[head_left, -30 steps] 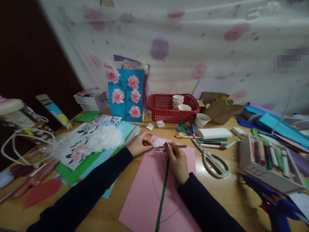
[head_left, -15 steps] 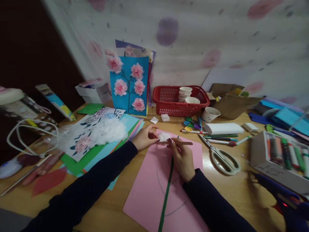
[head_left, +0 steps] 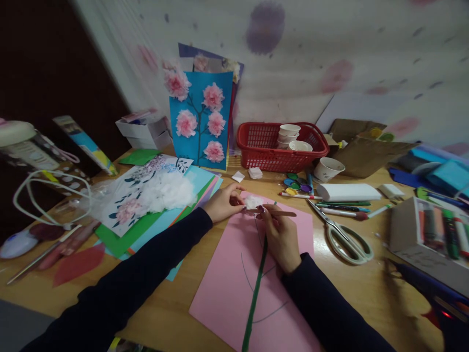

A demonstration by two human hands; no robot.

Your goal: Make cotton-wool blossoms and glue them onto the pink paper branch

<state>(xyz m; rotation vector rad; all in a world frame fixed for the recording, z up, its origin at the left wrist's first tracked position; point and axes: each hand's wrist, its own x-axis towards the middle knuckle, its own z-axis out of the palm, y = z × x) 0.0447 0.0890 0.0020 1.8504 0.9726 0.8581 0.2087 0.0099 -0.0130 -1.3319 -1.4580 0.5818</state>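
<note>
A pink sheet of paper [head_left: 216, 293] lies in front of me, with a thick green stem and thin curved pencil lines on it. A white tuft of cotton [head_left: 253, 201] sits near the sheet's top edge. My right hand [head_left: 280, 234] grips a flat brown wooden stick [head_left: 286, 213], laid sideways against the cotton's near side. At the sheet's upper left corner, my left hand [head_left: 224, 203] has thumb and fingers curled together beside the cotton and the stick's left end. Whatever may be between those fingertips is too small to make out.
On the left, a cotton pile [head_left: 166, 190] covers coloured sheets. A blue flower picture [head_left: 200, 120] stands behind, beside a red basket [head_left: 282, 159] with paper cups. Scissors [head_left: 344, 237], a marker box [head_left: 421, 249] and a glue gun [head_left: 436, 298] with a lit red light are at right.
The whole view has shifted slightly. Both hands keep nearly the same places, and the stick still lies against the cotton.
</note>
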